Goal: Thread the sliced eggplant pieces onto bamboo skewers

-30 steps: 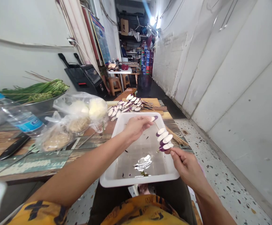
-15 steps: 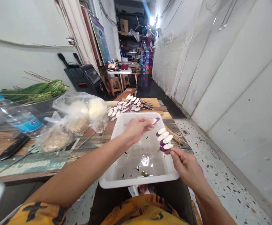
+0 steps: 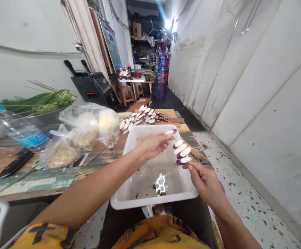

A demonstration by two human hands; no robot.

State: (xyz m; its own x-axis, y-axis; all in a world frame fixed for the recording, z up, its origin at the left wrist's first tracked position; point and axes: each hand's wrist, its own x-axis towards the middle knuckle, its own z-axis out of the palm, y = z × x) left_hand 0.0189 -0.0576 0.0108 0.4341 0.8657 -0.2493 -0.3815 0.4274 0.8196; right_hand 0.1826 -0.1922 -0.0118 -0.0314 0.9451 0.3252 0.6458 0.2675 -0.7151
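My right hand point(image 3: 204, 178) is closed around the lower end of a skewer that carries several white, purple-skinned eggplant slices point(image 3: 182, 151). Pinched in the fingers of my left hand point(image 3: 157, 143) is one more eggplant slice point(image 3: 170, 132), at the skewer's upper end; whether the tip has pierced it I cannot tell. Both hands are over the right part of a white plastic basin point(image 3: 126, 202), which holds water with dark scraps floating in it. Behind the basin lies a pile of skewered eggplant slices point(image 3: 137, 119). Bare bamboo skewers point(image 3: 195, 152) lie by the basin's right side.
On the wooden table to the left are clear plastic bags of food point(image 3: 64, 154), a black-handled knife point(image 3: 15, 165), a water bottle point(image 3: 27, 133) and a bowl of green vegetables point(image 3: 44, 103). A white wall point(image 3: 244, 86) runs along the right.
The left hand's slice has come slightly closer to the slices on the skewer, and the uppermost of these sits a little higher. The right hand has hardly moved.
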